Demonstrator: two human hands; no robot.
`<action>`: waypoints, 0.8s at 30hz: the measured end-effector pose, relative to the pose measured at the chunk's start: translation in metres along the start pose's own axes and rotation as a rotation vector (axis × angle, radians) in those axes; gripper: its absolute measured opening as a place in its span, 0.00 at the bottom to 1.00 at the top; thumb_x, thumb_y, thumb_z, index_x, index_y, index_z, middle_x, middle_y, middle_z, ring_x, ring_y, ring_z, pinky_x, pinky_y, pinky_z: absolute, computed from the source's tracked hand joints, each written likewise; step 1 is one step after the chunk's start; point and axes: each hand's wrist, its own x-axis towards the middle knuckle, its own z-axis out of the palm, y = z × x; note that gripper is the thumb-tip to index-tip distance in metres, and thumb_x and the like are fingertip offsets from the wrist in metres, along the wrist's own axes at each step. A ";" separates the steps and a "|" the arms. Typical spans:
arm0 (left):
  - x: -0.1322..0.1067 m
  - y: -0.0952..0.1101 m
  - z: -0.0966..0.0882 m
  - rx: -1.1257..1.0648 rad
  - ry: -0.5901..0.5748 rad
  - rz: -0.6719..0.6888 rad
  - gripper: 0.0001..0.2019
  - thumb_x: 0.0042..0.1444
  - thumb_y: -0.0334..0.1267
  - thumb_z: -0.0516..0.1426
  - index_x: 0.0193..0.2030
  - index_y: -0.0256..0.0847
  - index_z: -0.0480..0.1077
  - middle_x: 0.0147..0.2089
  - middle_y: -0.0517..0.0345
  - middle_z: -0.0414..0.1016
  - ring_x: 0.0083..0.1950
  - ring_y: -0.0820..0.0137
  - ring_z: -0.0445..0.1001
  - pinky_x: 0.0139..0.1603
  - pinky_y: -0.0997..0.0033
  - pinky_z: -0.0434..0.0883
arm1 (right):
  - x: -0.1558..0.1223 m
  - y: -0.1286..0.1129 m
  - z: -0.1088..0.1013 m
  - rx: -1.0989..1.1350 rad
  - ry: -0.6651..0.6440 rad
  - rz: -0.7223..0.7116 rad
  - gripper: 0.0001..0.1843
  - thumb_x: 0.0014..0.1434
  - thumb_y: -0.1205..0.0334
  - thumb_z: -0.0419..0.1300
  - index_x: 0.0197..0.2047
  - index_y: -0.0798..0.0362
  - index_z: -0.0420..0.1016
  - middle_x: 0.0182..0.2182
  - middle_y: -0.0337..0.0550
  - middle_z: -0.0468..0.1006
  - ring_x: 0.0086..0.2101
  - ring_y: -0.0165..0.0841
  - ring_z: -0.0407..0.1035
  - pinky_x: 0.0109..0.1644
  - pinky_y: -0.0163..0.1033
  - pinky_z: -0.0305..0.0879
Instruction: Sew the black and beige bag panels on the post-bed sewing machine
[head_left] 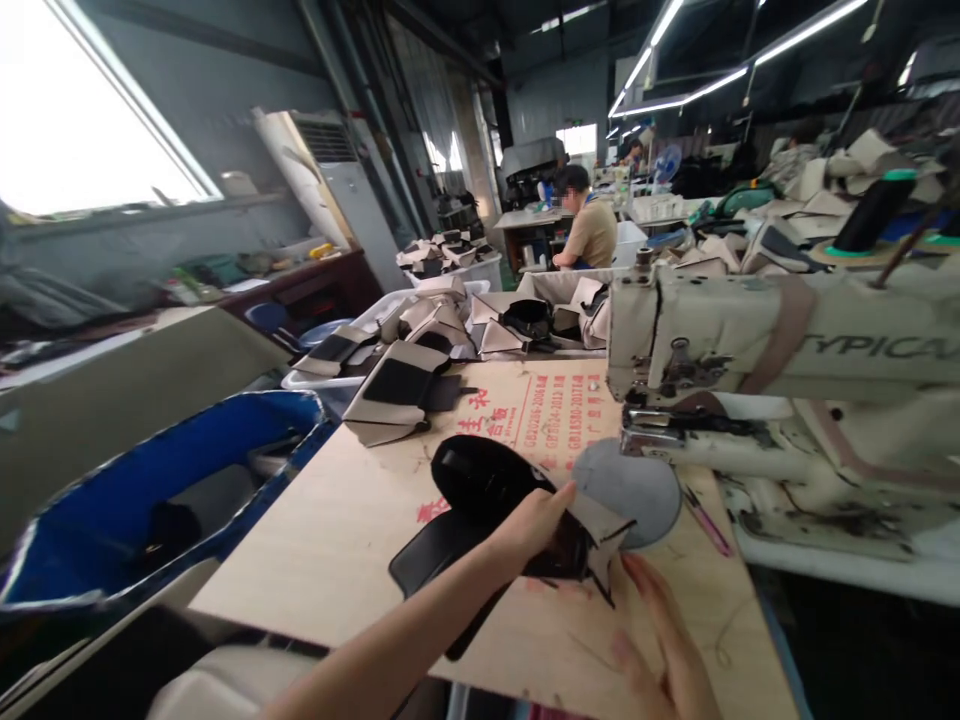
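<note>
Black shoe upper (480, 490) | in left hand (534, 522) | right hand (664, 640) flat beside

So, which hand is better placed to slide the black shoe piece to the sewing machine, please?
Probably the left hand: it holds the shoe piece; the right hand lies on the board.
</note>
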 end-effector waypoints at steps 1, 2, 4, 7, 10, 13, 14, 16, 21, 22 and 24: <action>0.000 0.005 -0.002 -0.090 -0.053 -0.004 0.30 0.52 0.58 0.43 0.29 0.31 0.71 0.19 0.57 0.65 0.21 0.74 0.64 0.24 0.75 0.64 | 0.000 -0.004 0.007 0.015 0.031 0.004 0.32 0.58 0.53 0.49 0.62 0.53 0.44 0.58 0.52 0.54 0.57 0.45 0.50 0.55 0.52 0.58; -0.003 0.009 -0.004 -0.176 -0.104 -0.016 0.29 0.51 0.58 0.44 0.30 0.31 0.71 0.22 0.56 0.67 0.23 0.73 0.66 0.26 0.74 0.65 | 0.001 -0.008 0.014 0.031 0.062 0.009 0.35 0.57 0.52 0.49 0.63 0.55 0.40 0.59 0.54 0.52 0.57 0.48 0.49 0.54 0.54 0.57; -0.013 0.016 -0.011 -0.265 -0.186 -0.044 0.24 0.51 0.55 0.47 0.33 0.33 0.70 0.26 0.55 0.70 0.27 0.71 0.69 0.29 0.73 0.67 | 0.006 -0.016 0.032 0.039 0.115 0.016 0.40 0.56 0.50 0.51 0.64 0.58 0.37 0.60 0.57 0.48 0.57 0.51 0.48 0.53 0.57 0.57; -0.030 0.028 -0.026 -0.004 -0.196 0.049 0.13 0.53 0.43 0.48 0.33 0.37 0.69 0.28 0.55 0.71 0.30 0.69 0.71 0.32 0.71 0.68 | 0.016 -0.017 0.052 -0.007 0.200 0.023 0.40 0.55 0.51 0.52 0.63 0.60 0.40 0.60 0.60 0.46 0.56 0.52 0.50 0.51 0.56 0.60; -0.033 0.037 -0.043 0.560 0.026 0.357 0.11 0.47 0.31 0.50 0.38 0.39 0.67 0.37 0.54 0.72 0.40 0.65 0.70 0.41 0.66 0.66 | 0.023 -0.002 0.059 -0.041 0.238 -0.016 0.25 0.57 0.56 0.52 0.56 0.55 0.55 0.54 0.57 0.60 0.49 0.47 0.62 0.45 0.50 0.65; -0.016 0.041 -0.054 0.922 0.037 0.625 0.20 0.43 0.27 0.53 0.46 0.43 0.65 0.48 0.53 0.68 0.51 0.63 0.65 0.52 0.64 0.59 | 0.030 0.013 0.055 -0.022 0.125 -0.158 0.09 0.59 0.61 0.50 0.43 0.49 0.66 0.38 0.46 0.73 0.38 0.39 0.69 0.40 0.43 0.67; -0.009 0.040 -0.056 0.965 -0.038 0.650 0.18 0.44 0.27 0.52 0.44 0.43 0.66 0.46 0.53 0.70 0.49 0.63 0.67 0.50 0.66 0.60 | 0.033 0.016 0.050 0.005 0.084 -0.196 0.08 0.59 0.62 0.49 0.41 0.49 0.66 0.35 0.43 0.73 0.36 0.37 0.69 0.39 0.41 0.67; 0.001 0.040 -0.057 0.977 -0.159 0.610 0.12 0.47 0.27 0.50 0.37 0.42 0.69 0.37 0.54 0.73 0.41 0.65 0.71 0.41 0.71 0.63 | 0.044 0.017 0.035 0.087 0.040 -0.217 0.08 0.60 0.62 0.48 0.39 0.50 0.67 0.34 0.42 0.73 0.35 0.34 0.69 0.39 0.38 0.67; 0.000 0.045 -0.045 0.872 0.021 0.455 0.12 0.51 0.30 0.47 0.38 0.42 0.69 0.28 0.54 0.74 0.29 0.66 0.72 0.25 0.75 0.58 | 0.094 0.017 -0.023 0.209 0.014 -0.128 0.10 0.60 0.57 0.50 0.34 0.52 0.68 0.35 0.43 0.73 0.38 0.32 0.68 0.42 0.35 0.65; -0.001 0.046 -0.041 0.836 0.080 0.444 0.14 0.52 0.31 0.46 0.44 0.42 0.68 0.28 0.54 0.74 0.29 0.66 0.72 0.25 0.75 0.58 | 0.105 0.020 -0.033 0.208 0.010 -0.096 0.11 0.59 0.56 0.50 0.34 0.52 0.69 0.35 0.43 0.73 0.38 0.33 0.68 0.43 0.35 0.65; 0.001 0.044 -0.030 0.750 0.145 0.434 0.19 0.55 0.32 0.44 0.53 0.43 0.63 0.30 0.52 0.75 0.30 0.66 0.73 0.26 0.75 0.59 | 0.121 0.029 -0.043 0.208 -0.004 -0.034 0.12 0.58 0.54 0.51 0.36 0.52 0.70 0.36 0.42 0.74 0.40 0.33 0.68 0.45 0.37 0.65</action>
